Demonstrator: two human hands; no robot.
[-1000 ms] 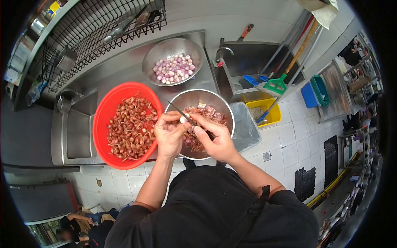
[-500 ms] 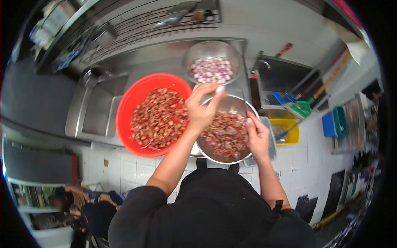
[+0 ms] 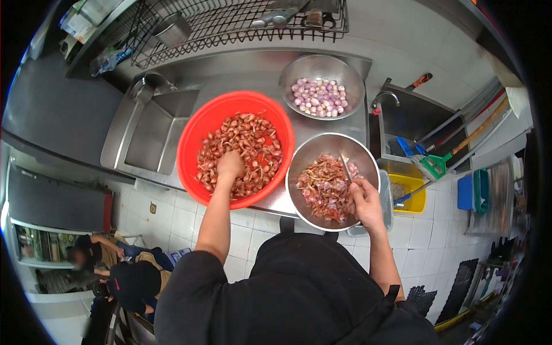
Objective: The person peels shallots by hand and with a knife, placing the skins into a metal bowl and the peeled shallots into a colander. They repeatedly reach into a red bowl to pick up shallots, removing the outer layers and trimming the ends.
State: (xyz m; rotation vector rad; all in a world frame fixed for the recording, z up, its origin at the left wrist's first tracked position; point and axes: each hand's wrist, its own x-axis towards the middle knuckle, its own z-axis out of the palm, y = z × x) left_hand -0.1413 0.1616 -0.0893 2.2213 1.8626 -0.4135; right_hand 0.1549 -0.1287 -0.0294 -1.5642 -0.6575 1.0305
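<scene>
My left hand [image 3: 230,165] reaches into the red basin [image 3: 190,132] of unpeeled shallots [image 3: 248,135]; its fingers are bent down among them, and what they hold, if anything, is hidden. Over the right side of a steel bowl [image 3: 368,152], my right hand [image 3: 365,201] grips a knife [image 3: 347,167], its blade pointing up and left. Brown skins and root scraps [image 3: 322,187] lie in that bowl. Behind it a second steel bowl [image 3: 293,69] holds peeled pink-white shallots [image 3: 319,96].
A steel sink [image 3: 150,141] is at the left, a dark sink [image 3: 408,118] at the right. A wire rack [image 3: 230,26] hangs above. A yellow tub [image 3: 417,198] stands at lower right. Two people [image 3: 135,284] are at lower left.
My left hand has moved from above the scraps bowl down into the red basin. My right hand stays at the bowl with the knife. The view has shifted slightly.
</scene>
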